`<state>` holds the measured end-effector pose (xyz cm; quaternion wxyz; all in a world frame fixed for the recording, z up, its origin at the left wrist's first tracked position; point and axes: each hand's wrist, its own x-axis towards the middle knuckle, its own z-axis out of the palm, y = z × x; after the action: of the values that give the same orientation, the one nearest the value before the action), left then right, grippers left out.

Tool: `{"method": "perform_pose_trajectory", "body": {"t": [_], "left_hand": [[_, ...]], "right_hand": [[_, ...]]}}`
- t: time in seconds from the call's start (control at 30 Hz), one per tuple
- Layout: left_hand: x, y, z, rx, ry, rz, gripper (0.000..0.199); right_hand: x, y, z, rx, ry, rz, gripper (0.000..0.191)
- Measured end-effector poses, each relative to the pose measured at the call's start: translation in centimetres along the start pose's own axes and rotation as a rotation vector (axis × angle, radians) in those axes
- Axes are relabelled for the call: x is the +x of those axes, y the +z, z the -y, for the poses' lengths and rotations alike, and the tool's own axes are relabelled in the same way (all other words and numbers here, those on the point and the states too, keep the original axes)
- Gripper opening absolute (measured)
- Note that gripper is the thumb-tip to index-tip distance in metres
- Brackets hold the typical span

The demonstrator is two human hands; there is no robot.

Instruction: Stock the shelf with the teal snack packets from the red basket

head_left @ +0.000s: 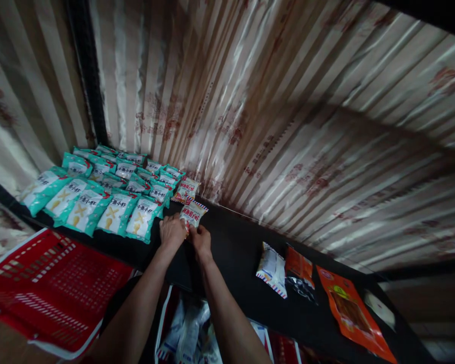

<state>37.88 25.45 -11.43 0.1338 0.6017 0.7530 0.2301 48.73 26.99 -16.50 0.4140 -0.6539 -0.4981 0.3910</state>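
A small white snack bag [193,213] with red lettering and a striped edge lies on the black shelf [231,242]. My left hand [172,230] grips its lower left side with bent fingers. On its lower right, my right hand [200,239] pinches the bag near the bottom. Another snack bag [187,189] of the same look sits just behind it. To the left stand rows of teal and white snack bags [116,212], several deep, their fronts tilted up toward me. My fingers partly cover the lower edge of the held bag.
A red plastic basket [76,283] is below the shelf at left. Another basket with clear and white packages [191,326] stands under my forearms. On the right lie a striped-edge bag [272,268], an orange-black packet [299,273] and an orange pouch [351,306]. Wrinkled curtain [250,116] hangs behind.
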Motion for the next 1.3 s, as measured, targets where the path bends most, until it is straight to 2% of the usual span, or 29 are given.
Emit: {"method": "perform_pose_trajectory", "body": {"t": [0.2, 0.47, 0.83, 1.03, 1.3], "left_hand": [[1.1, 0.4, -0.2, -0.048, 0.003, -0.081, 0.034], [1.6, 2.2, -0.4, -0.194, 0.051, -0.210, 0.043], [2.1, 4.0, -0.3, -0.287, 0.088, -0.283, 0.042], [2.5, 4.5, 0.2, -0.262, 0.088, -0.280, 0.043], [2.5, 3.8, 0.3, -0.243, 0.041, -0.238, 0.043]], "right_hand": [[1.4, 0.3, 0.5, -0.023, 0.027, -0.031, 0.034], [3.3, 1.2, 1.2, -0.093, -0.022, -0.047, 0.032], [5.3, 2.8, 2.0, -0.170, -0.102, -0.062, 0.032], [5.9, 3.2, 2.8, -0.208, -0.109, -0.072, 0.027], [6.2, 3.7, 2.3, -0.252, -0.115, -0.010, 0.027]]}}
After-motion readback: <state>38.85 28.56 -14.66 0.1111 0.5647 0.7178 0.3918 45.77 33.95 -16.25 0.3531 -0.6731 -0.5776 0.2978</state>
